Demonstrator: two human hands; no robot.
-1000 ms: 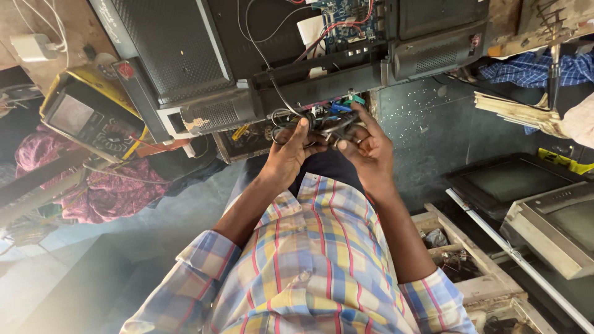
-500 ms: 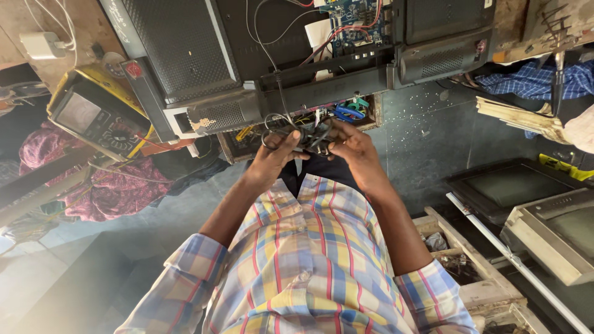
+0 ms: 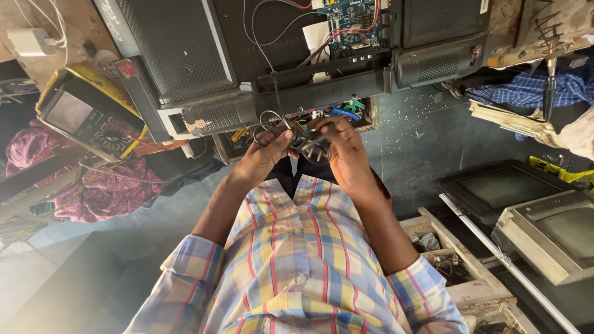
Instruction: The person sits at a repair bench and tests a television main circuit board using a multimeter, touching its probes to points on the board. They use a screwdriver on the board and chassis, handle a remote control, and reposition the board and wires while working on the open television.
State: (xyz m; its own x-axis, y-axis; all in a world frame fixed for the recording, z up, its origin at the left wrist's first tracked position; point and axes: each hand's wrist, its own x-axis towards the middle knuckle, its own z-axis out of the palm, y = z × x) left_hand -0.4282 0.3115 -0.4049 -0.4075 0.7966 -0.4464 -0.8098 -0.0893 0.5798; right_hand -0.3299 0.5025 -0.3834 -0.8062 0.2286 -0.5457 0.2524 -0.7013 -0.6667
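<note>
At frame centre, left hand (image 3: 263, 158) and right hand (image 3: 343, 148) both pinch a tangled black cable bundle (image 3: 303, 139); tugging could snap wires running to the open television chassis (image 3: 297, 55)

Both forearms reach forward, bare below rolled sleeves, and converge. The left hand (image 3: 263, 158) and right hand (image 3: 346, 148) sit near each other at the same height, fingers curled inward
</note>
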